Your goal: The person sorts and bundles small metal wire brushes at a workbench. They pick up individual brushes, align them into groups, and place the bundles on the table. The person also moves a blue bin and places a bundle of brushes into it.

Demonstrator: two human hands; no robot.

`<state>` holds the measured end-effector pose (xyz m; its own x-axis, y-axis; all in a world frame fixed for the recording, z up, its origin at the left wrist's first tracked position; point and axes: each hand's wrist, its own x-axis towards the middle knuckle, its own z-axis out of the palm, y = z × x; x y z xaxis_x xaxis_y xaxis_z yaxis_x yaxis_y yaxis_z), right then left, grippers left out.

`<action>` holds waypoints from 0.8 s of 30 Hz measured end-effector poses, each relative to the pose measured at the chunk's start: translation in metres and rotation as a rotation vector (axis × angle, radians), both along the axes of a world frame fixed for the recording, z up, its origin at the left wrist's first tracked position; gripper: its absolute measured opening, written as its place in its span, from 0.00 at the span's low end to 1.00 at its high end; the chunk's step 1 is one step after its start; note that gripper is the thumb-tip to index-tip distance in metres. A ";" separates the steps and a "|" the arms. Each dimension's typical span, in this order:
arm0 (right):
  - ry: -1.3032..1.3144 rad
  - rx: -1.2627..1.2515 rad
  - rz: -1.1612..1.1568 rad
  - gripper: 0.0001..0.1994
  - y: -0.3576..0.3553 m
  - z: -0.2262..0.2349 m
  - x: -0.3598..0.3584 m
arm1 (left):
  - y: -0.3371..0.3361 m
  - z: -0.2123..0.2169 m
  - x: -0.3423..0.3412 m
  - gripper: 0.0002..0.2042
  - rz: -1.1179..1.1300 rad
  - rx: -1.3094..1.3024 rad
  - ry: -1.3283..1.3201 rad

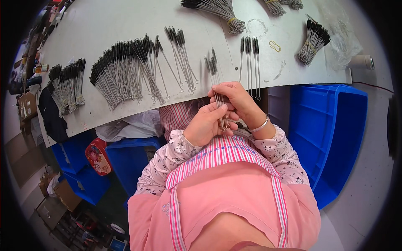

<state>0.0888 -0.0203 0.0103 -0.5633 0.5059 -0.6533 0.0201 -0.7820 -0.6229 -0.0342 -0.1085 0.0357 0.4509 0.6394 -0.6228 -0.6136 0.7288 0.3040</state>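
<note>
Several thin wire tube brushes (213, 67) with dark bristle tips and looped wire ends are held together over the table's front edge, bristles pointing away from me. My left hand (206, 122) closes around their wire handles near the loops, its thumb on top. Higher up, my right hand (235, 97) pinches the same wires with thumb and fingers. Just right of the hands, a few loose brushes (250, 54) lie side by side on the table. Left of them is a small loose group of brushes (183, 54).
A big spread of brushes (121, 75) and a smaller pile (69, 85) cover the table's left. Tied bundles lie at the back (222, 14) and far right (312, 44). A yellow rubber band (274, 46) rests near clear plastic. A blue crate (324, 134) stands at right.
</note>
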 end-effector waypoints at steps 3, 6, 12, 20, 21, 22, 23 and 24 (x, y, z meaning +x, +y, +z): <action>-0.150 0.277 0.019 0.14 0.008 0.004 0.003 | -0.007 -0.006 -0.001 0.13 0.020 0.017 -0.063; -0.139 0.495 -0.243 0.18 0.032 -0.008 -0.001 | -0.016 -0.003 0.000 0.14 0.013 0.038 -0.049; 0.232 0.449 -0.080 0.32 0.060 0.007 -0.003 | -0.028 0.000 0.000 0.20 -0.097 0.140 -0.095; 0.387 0.220 -0.016 0.32 0.049 0.005 0.002 | -0.032 0.017 -0.004 0.23 -0.035 0.097 -0.078; 0.313 0.266 -0.056 0.31 0.048 0.005 0.001 | -0.032 0.018 -0.004 0.23 -0.040 0.103 -0.058; 0.242 0.312 -0.089 0.31 0.046 0.006 -0.001 | -0.032 0.018 -0.005 0.23 -0.011 0.103 -0.047; 0.171 0.357 -0.123 0.30 0.042 0.008 -0.003 | -0.033 0.017 -0.005 0.23 0.017 0.104 -0.035; 0.125 0.358 -0.048 0.26 0.038 0.012 -0.001 | -0.034 0.017 -0.005 0.23 0.046 0.104 -0.024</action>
<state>0.0881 0.0175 0.0227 -0.5976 0.7176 -0.3577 -0.1049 -0.5123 -0.8524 -0.0395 -0.1420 0.0524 0.4335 0.7206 -0.5412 -0.6540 0.6647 0.3612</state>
